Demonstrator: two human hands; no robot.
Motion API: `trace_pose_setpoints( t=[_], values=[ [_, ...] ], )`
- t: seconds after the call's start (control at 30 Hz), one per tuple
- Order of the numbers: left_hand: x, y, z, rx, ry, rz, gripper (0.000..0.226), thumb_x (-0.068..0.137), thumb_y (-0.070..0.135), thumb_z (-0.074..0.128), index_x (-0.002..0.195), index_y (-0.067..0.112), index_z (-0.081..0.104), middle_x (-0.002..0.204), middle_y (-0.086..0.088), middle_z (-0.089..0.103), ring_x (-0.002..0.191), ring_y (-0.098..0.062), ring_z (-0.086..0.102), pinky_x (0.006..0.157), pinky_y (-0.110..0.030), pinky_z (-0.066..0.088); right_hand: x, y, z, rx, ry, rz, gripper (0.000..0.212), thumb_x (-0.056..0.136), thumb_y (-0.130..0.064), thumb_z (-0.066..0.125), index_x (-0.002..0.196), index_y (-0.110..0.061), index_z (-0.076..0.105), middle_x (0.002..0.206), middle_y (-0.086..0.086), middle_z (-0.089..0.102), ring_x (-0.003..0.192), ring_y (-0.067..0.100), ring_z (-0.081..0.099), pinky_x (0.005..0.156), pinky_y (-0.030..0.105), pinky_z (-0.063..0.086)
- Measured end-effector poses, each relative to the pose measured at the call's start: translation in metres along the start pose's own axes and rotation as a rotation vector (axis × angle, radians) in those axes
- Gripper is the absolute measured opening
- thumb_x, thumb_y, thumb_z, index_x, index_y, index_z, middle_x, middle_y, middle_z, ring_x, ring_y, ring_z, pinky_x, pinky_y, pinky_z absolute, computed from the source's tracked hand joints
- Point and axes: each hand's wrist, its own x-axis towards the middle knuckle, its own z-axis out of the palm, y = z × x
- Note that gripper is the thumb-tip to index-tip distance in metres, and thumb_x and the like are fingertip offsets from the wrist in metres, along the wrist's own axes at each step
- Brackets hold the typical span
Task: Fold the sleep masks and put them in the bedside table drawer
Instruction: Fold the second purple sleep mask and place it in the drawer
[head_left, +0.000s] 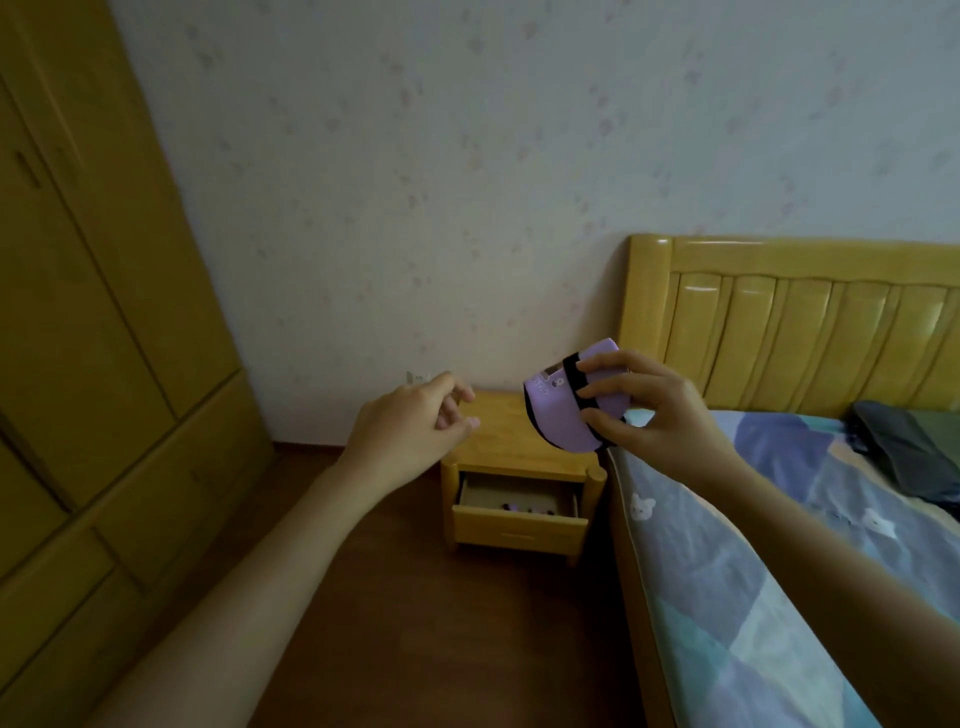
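Drawer (519, 514) open with small purple items, right hand (647, 410) gripping folded sleep mask (563, 410)

No legible text anywhere.

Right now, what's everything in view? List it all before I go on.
mask: one, purple with black strap, folded, held above the nightstand
drawer: one, open, small purple and dark items inside
nightstand: one, yellow wood, between wall and bed
bed: one, yellow headboard, blue patchwork cover
dark cloth: one, grey, on the bed, far right
wardrobe: one, yellow-brown, left
floor: dark wood
hands: left empty, fingers loosely curled; right gripping the mask
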Motion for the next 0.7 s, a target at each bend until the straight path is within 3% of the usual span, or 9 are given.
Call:
trace_pose_setpoints(
  t=[0.17,0.43,0.6,0.7],
  values=[
    [0.062,-0.048,0.055,-0.034,-0.102,-0.061,0.021,0.087,0.049,0.055,0.104,0.036,0.054,0.086,0.017,0.063,0.079,0.003,0.058,0.07,-0.03,0.05,0.038,0.07,0.038,-0.004,-0.065,0.04,0.017,0.078,-0.008,0.072,0.095,-0.011,0.073,0.12,-0.006,0.059,0.11,-0.004,0.054,0.086,0.011,0.047],
    [0.178,-0.129,0.16,-0.115,-0.255,-0.11,0.02,0.088,0.045,0.057,0.104,0.034,0.055,0.09,0.017,0.065,0.081,0.0,0.059,0.07,-0.028,0.045,0.096,0.195,0.126,0.098,-0.182,0.261,0.023,0.076,-0.006,0.075,0.094,-0.019,0.072,0.116,-0.015,0.058,0.105,-0.007,0.055,0.076,0.006,0.046],
    [0.234,-0.193,0.255,-0.389,-0.393,-0.319,0.023,0.086,0.047,0.06,0.104,0.034,0.055,0.092,0.012,0.066,0.088,-0.008,0.063,0.081,-0.04,0.05,0.117,0.287,0.195,0.13,-0.272,0.42,0.022,0.077,-0.007,0.073,0.098,-0.014,0.071,0.122,-0.005,0.058,0.108,0.005,0.058,0.085,0.018,0.053],
    [0.257,-0.229,0.339,-0.488,-0.39,-0.433,0.033,0.088,0.046,0.057,0.117,0.034,0.049,0.094,0.011,0.068,0.086,-0.013,0.065,0.083,-0.05,0.052,0.115,0.36,0.245,0.141,-0.325,0.537,0.021,0.078,-0.009,0.073,0.098,-0.015,0.07,0.121,-0.009,0.057,0.108,0.008,0.058,0.086,0.029,0.055]
  ],
)
